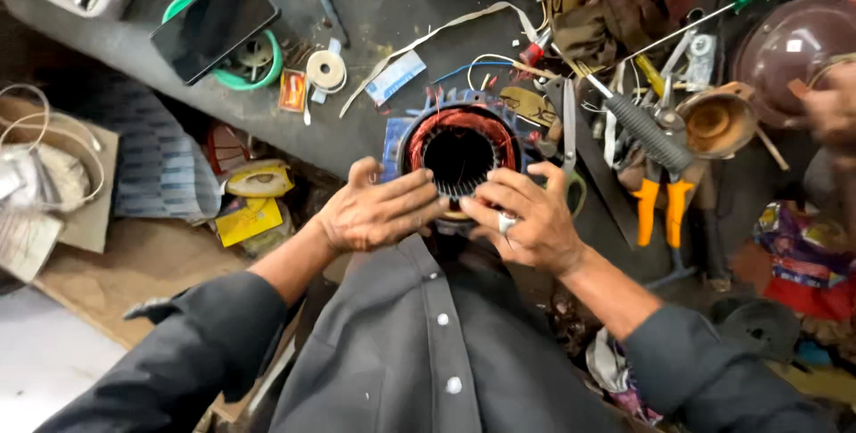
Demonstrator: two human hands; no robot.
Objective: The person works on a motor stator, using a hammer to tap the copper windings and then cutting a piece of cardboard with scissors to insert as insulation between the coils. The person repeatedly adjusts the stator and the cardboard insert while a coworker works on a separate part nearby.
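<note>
Past my dark shirt front [419, 344], I see my left hand [374, 210] and right hand [526, 219] both closed on the near rim of the copper-wound stator [459, 152] at the table [392, 14] edge, seemingly steadying it, so any turn needs firm, even grip.

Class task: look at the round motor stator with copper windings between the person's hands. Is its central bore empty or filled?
Empty. The stator shows a dark open bore ringed by slot teeth, with nothing seated inside; both hands rest at its near rim.
</note>
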